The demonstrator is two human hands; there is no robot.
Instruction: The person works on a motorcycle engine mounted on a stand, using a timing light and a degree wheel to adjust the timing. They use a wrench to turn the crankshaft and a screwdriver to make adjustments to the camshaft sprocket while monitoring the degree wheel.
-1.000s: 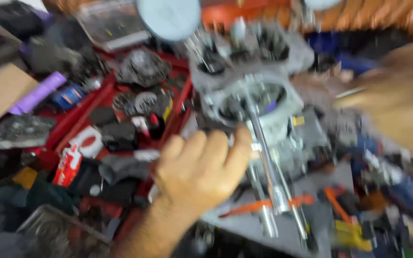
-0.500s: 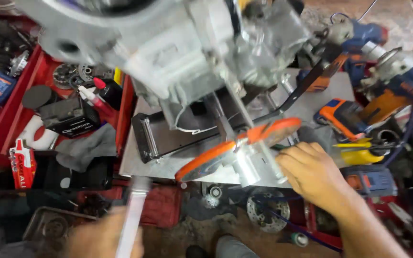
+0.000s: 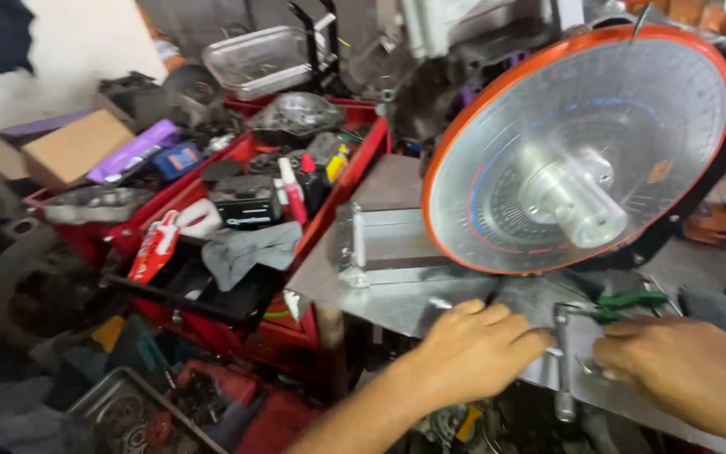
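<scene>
Two bare hands are working at the near edge of a metal plate (image 3: 397, 286) that is carrying an engine stand. Coming in from the bottom centre with its forearm angled up and rightward, the left hand (image 3: 472, 353) is lying knuckles up with its fingers curled loosely and pressing on the plate; it is grasping nothing visible. Entering from the lower right corner, the right hand (image 3: 682, 370) is reaching leftward, its fingertips touching a silver T-handle wrench (image 3: 561, 361) that is standing roughly upright between both hands; whether it is truly gripping the tool I cannot tell. Green-handled pliers (image 3: 632, 301) are lying just behind. Above, a round degree wheel (image 3: 577, 147) with an orange rim and a polished central hub is tilting toward the camera. Left of the plate, a red tray (image 3: 355, 181) is holding assorted parts.
</scene>
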